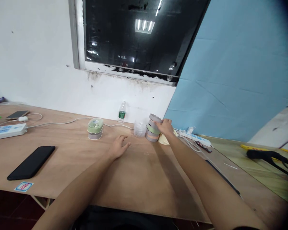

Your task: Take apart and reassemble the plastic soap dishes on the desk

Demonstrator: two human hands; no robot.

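Note:
My right hand (166,127) reaches to a stack of grey and green round-sided tubs (152,136) near the wall. Its fingers close on the side of the tilted grey piece (155,118) at the top; whether that is a tub or a lid I cannot tell. A cream-coloured piece (164,140) lies beside the stack, partly behind my wrist. Just left of the stack stand clear plastic containers (139,129). My left hand (119,148) hovers over or rests on the table, fingers apart, holding nothing. Left of it sits a green-over-grey oval tub (95,128) with a clear-looking top.
A small plastic bottle (121,114) stands by the wall. Black phone (31,163) and numbered sticker (23,186) lie front left. Power strips (11,131) with white cables run along both sides. At far right is a black-handled tool (261,156).

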